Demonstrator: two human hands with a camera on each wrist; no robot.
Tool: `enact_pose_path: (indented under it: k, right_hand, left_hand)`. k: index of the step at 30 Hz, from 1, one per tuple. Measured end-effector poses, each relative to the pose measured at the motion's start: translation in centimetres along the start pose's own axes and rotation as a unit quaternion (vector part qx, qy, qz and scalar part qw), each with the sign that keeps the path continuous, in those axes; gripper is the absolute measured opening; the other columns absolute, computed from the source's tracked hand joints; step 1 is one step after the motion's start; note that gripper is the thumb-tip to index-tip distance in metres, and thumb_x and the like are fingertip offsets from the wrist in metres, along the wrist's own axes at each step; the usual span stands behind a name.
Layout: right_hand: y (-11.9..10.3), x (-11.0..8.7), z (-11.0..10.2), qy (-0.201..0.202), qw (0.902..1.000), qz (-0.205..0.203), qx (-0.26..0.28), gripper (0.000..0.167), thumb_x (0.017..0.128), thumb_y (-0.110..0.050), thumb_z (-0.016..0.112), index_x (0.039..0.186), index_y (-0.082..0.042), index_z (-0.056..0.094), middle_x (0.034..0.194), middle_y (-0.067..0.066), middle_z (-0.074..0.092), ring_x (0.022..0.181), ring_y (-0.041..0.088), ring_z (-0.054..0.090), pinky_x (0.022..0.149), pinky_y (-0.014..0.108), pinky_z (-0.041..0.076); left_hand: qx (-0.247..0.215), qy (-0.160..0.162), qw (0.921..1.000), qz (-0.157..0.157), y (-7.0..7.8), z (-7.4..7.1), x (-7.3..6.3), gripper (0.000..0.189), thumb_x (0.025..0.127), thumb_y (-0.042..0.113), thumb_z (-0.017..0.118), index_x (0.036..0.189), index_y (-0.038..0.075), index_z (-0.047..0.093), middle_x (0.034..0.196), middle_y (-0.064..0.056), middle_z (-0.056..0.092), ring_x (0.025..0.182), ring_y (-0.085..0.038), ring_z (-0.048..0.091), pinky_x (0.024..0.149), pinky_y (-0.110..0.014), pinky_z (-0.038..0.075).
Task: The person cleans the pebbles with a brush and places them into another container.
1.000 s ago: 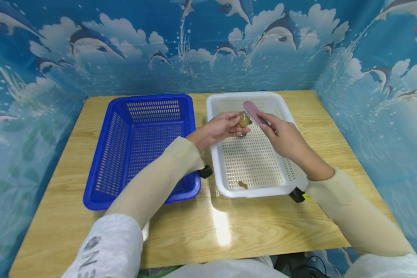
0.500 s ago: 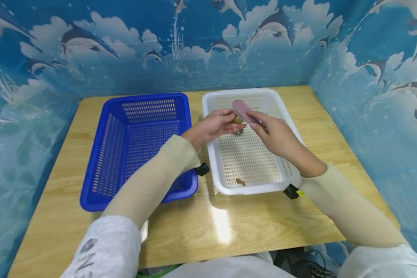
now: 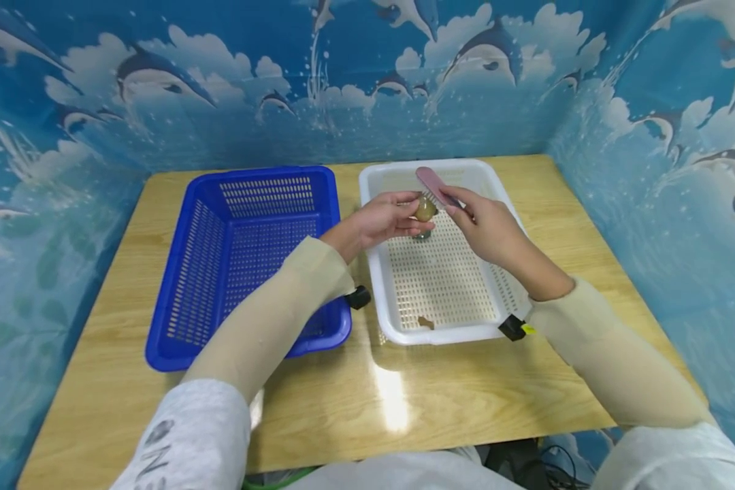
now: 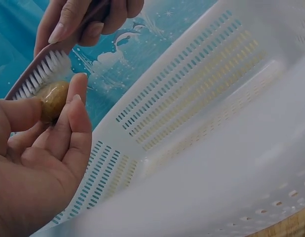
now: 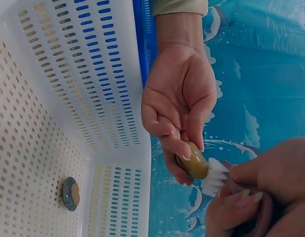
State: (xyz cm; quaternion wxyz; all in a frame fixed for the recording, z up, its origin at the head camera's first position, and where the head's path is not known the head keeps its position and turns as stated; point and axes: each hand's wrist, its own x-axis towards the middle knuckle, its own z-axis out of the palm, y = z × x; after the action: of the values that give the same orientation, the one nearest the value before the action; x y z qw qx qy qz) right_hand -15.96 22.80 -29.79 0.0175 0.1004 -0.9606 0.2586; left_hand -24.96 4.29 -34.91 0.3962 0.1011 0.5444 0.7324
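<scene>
Standing close by, I take the white basket (image 3: 404,332) as my reference point. Above its far half, a person's left hand (image 3: 384,219) pinches a glossy olive-brown stone (image 4: 55,100) between the thumb on one side and the fingers on the other, the palm turned upward. The right hand (image 3: 486,228), also above the white basket and reaching in over its right side, grips a pink-backed brush (image 3: 431,182) by the handle, thumb and fingers wrapped around it. The white bristles (image 4: 46,74) face the stone and touch its surface; both stone and brush are held clear of the white basket's floor. Inside the white basket, on the floor beneath the left hand, lies a dark, rounded object (image 5: 67,194) with a brown patch; its material I cannot determine. A small brown piece (image 3: 425,322), irregular in outline, shows at the white basket's near wall. Just to the left of the white basket stands a blue basket (image 3: 266,241), also slotted and rectangular, with the left forearm passing over its near right corner. The wood-grain table (image 3: 318,415) supports both. A small black device (image 3: 358,298) shows at the left sleeve, between the two baskets; another (image 3: 513,328) is at the white basket's near right corner. A blue dolphin-print backdrop (image 3: 355,122) rises behind the white basket.
</scene>
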Motion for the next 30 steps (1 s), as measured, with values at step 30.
enact_pose_path:
  k: [30]
  right_hand:
    - [-0.48, -0.38, 0.48, -0.006, 0.9999, -0.013, -0.007, 0.044, 0.106, -0.024, 0.044, 0.148, -0.012, 0.043, 0.064, 0.007, 0.048, 0.050, 0.019, 0.039, 0.050, 0.034, 0.034]
  left_hand:
    - [-0.029, 0.007, 0.9995, -0.015, 0.26, 0.05, -0.01, 0.046, 0.107, 0.010, 0.036, 0.152, 0.008, 0.029, 0.140, -0.028, 0.045, 0.083, -0.014, 0.069, 0.075, -0.024, 0.053]
